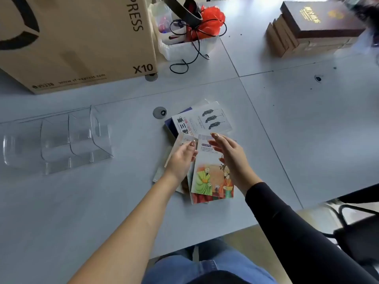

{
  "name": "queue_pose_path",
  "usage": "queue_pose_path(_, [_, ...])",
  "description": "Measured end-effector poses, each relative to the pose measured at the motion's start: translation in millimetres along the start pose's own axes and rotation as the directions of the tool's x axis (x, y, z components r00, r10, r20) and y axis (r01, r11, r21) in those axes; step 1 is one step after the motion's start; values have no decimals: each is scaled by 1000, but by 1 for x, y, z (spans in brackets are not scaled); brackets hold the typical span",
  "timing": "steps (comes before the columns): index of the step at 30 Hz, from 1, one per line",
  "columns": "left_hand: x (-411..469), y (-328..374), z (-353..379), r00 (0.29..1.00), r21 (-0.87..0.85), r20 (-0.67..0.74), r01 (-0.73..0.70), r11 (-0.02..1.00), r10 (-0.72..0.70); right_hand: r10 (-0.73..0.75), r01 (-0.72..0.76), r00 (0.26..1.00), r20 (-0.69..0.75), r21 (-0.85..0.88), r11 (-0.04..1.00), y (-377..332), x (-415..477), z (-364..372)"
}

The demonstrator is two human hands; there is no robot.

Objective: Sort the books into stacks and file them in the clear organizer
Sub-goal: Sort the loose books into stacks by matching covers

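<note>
We see a loose pile of books (185, 125) near the middle of the grey surface (82, 201). The clear organizer (78, 140) stands well apart on the left side, in front of a cardboard box (78, 42). The left hand (181, 158) grips a pale book (176, 147) by its edge and holds it tilted over the pile. The right hand (232, 156) is open with straight fingers, just above the illustrated book (211, 179) on top. Behind it lies a white book (213, 119) with three dark feathers.
</note>
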State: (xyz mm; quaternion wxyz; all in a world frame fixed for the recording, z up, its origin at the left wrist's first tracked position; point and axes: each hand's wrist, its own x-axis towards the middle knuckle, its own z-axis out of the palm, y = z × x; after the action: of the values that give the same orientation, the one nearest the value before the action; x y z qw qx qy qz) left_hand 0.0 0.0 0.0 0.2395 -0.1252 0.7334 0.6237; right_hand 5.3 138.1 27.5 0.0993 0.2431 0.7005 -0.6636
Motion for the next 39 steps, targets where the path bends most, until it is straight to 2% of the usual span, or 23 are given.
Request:
queue_pose_path(11, [37,6,27,993,-2,-38,114,993,-114,99,-98,995,33,-43,994,6,43,-15])
queue_pose_path(18, [49,-9,34,977,81,-57,210,974,-206,159,-169,983,-89,-122,978,28,63,-31])
queue_pose_path(21, [52,-18,36,962,79,-68,269,960,-264,261,-285,951,-162,-146,947,39,69,-39])
queue_pose_path(24, [53,-28,36,953,95,-61,301,949,-296,396,-414,906,-150,-124,902,48,73,-45])
queue_pose_path(27, [55,-31,38,949,99,-58,315,944,-311,476,-490,872,-117,-173,855,57,77,-47])
queue_pose_path(34, [62,-31,36,931,68,-77,362,930,-357,505,-521,853,-131,-174,835,60,85,-47])
queue_pose_path(39, [60,-43,32,924,79,-87,378,922,-371,463,-484,875,-141,-221,847,56,83,-39])
